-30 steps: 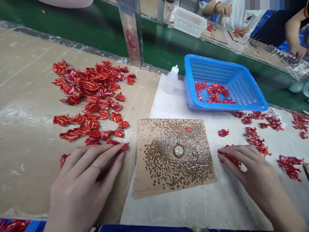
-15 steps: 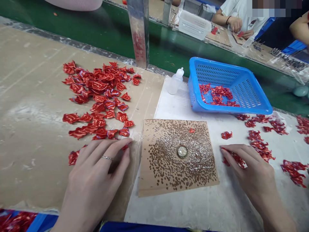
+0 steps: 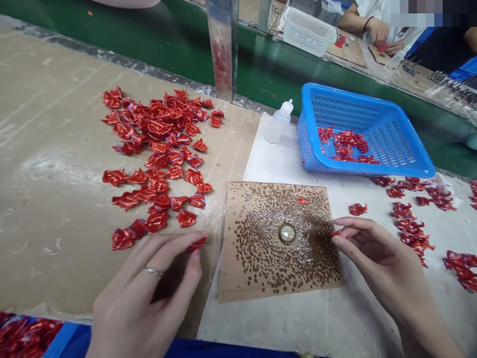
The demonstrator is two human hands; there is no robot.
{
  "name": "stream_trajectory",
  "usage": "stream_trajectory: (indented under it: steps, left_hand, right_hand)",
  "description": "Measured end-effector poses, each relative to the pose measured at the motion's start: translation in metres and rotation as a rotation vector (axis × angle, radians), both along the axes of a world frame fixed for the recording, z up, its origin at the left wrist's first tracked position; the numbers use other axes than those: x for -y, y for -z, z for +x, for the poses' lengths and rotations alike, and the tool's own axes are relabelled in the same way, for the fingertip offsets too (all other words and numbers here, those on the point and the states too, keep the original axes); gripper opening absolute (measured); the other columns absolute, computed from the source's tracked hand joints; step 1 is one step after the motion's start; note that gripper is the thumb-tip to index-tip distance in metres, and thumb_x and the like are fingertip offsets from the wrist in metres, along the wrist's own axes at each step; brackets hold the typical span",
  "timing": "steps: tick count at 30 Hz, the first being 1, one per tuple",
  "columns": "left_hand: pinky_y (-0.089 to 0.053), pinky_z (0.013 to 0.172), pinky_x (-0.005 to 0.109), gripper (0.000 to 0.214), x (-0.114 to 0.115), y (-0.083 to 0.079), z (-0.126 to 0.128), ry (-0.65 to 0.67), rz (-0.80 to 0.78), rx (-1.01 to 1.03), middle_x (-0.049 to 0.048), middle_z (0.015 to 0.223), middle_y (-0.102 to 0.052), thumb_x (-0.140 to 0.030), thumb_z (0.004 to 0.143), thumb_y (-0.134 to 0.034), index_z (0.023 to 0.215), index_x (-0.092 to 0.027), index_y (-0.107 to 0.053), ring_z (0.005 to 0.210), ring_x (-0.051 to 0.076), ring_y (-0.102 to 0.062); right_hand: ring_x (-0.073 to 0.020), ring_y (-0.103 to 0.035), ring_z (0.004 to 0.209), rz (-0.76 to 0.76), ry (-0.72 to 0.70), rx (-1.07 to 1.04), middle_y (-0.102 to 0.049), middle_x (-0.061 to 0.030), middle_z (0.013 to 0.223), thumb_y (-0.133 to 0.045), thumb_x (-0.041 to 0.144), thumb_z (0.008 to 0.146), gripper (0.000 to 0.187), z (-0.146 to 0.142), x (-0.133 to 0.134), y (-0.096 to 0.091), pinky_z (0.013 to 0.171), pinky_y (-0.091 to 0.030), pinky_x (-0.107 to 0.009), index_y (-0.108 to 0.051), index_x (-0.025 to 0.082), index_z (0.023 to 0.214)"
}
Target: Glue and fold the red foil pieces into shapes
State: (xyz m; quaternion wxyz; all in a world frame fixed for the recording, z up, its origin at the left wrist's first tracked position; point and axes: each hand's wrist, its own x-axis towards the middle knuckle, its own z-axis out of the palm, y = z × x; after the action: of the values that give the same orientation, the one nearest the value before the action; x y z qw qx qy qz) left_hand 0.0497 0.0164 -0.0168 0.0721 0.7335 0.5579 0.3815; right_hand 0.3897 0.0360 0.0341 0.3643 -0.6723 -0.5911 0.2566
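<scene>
My left hand (image 3: pixel 149 288), with a ring on one finger, lies on the brown board and its fingertips press a red folded ribbon piece (image 3: pixel 196 244) at the near end of a big scatter of red ribbon pieces (image 3: pixel 160 144). My right hand (image 3: pixel 376 258) pinches a small red piece (image 3: pixel 336 232) over the right edge of a glue-spotted cardboard square (image 3: pixel 276 238). A round glue blob (image 3: pixel 287 233) sits in the square's middle, just left of the pinched piece.
A blue basket (image 3: pixel 395 144) with red pieces stands at the back right, a small squeeze bottle (image 3: pixel 278 122) beside it. More red pieces (image 3: pixel 413 219) lie right of my hand. A metal post (image 3: pixel 222 49) rises behind. Other people's hands work beyond the green belt (image 3: pixel 376 30).
My right hand lifted off the red pieces on the white sheet and moved left to the cardboard's edge with one pinched. My left hand stayed on its piece. The view shifted.
</scene>
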Motion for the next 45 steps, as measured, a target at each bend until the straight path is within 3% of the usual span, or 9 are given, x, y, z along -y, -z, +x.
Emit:
stream_trajectory:
  steps: [3, 9, 15, 21, 28, 34, 40, 45]
  left_hand:
    - [-0.055, 0.101, 0.028, 0.034, -0.001, 0.002, -0.002, 0.009, 0.005, -0.042, -0.0008, 0.113, -0.075, -0.010, 0.105, -0.066, 0.133, -0.028, -0.073, 0.097, 0.015, -0.072]
    - [-0.051, 0.091, 0.033, 0.038, -0.003, 0.004, -0.003, 0.011, 0.006, -0.205, 0.0020, 0.108, -0.065, -0.013, 0.111, -0.056, 0.144, -0.026, -0.069, 0.095, 0.019, -0.064]
    - [-0.050, 0.094, 0.037, 0.035, -0.007, 0.005, 0.000, 0.016, 0.033, -0.300, 0.0042, 0.105, -0.062, -0.017, 0.115, -0.052, 0.146, -0.017, -0.067, 0.096, 0.023, -0.060]
    - [-0.056, 0.095, 0.033, 0.016, -0.012, 0.009, 0.006, -0.087, 0.034, -0.191, -0.0006, 0.104, -0.075, -0.023, 0.114, -0.058, 0.124, -0.024, -0.070, 0.094, 0.020, -0.071]
    - [-0.054, 0.114, 0.033, 0.031, 0.001, 0.009, 0.004, -0.081, -0.019, -0.010, -0.0028, 0.120, -0.077, -0.015, 0.110, -0.064, 0.136, -0.030, -0.072, 0.106, 0.017, -0.072]
    - [-0.058, 0.109, 0.026, 0.032, 0.007, 0.000, 0.017, -0.087, -0.039, 0.175, -0.0056, 0.118, -0.081, -0.017, 0.106, -0.074, 0.133, -0.033, -0.078, 0.107, 0.013, -0.075]
    - [-0.066, 0.087, 0.015, 0.022, 0.007, -0.014, 0.053, 0.024, -0.092, 0.295, -0.0055, 0.108, -0.084, -0.019, 0.108, -0.072, 0.127, -0.028, -0.076, 0.088, 0.008, -0.081]
    - [-0.066, 0.082, 0.013, 0.018, 0.014, -0.018, 0.083, 0.072, -0.128, 0.395, -0.0064, 0.098, -0.083, -0.014, 0.106, -0.070, 0.118, -0.027, -0.070, 0.077, 0.006, -0.080]
  right_hand:
    - [-0.0162, -0.073, 0.063, -0.036, -0.048, -0.068, -0.085, -0.0003, 0.082, -0.089, 0.031, 0.088, 0.006, -0.007, -0.005, -0.001, 0.055, -0.060, -0.024, -0.093, 0.035, 0.091]
    - [-0.0143, -0.078, 0.075, -0.020, -0.266, -0.061, -0.084, 0.0006, 0.084, -0.082, 0.020, 0.095, 0.026, -0.023, -0.018, -0.007, 0.064, -0.062, -0.020, -0.095, 0.038, 0.106]
    - [-0.0127, -0.080, 0.083, 0.026, -0.429, 0.112, -0.083, -0.0001, 0.096, -0.066, 0.013, 0.107, 0.030, -0.032, -0.018, -0.005, 0.072, -0.063, -0.020, -0.089, 0.028, 0.119]
    - [-0.0143, -0.084, 0.088, 0.042, -0.488, 0.226, -0.086, -0.0003, 0.100, -0.068, 0.013, 0.109, 0.018, -0.034, -0.020, -0.003, 0.079, -0.065, -0.023, -0.082, 0.024, 0.109]
    - [-0.0171, -0.083, 0.090, 0.076, -0.555, 0.270, -0.085, -0.0053, 0.101, -0.065, 0.012, 0.110, 0.019, -0.040, -0.023, -0.001, 0.081, -0.066, -0.028, -0.082, 0.019, 0.113]
    - [-0.0145, -0.083, 0.088, 0.059, -0.489, 0.167, -0.086, -0.0029, 0.098, -0.069, 0.012, 0.107, 0.019, -0.042, -0.021, -0.007, 0.080, -0.066, -0.022, -0.085, 0.022, 0.109]
    - [-0.0109, -0.083, 0.083, -0.067, -0.285, -0.105, -0.087, 0.0048, 0.093, -0.079, 0.025, 0.102, 0.016, -0.040, -0.014, -0.021, 0.075, -0.065, -0.013, -0.090, 0.037, 0.099]
    - [-0.0084, -0.083, 0.085, -0.107, -0.227, -0.210, -0.085, 0.0065, 0.093, -0.081, 0.025, 0.102, 0.015, -0.040, 0.001, -0.023, 0.076, -0.063, -0.007, -0.087, 0.039, 0.101]
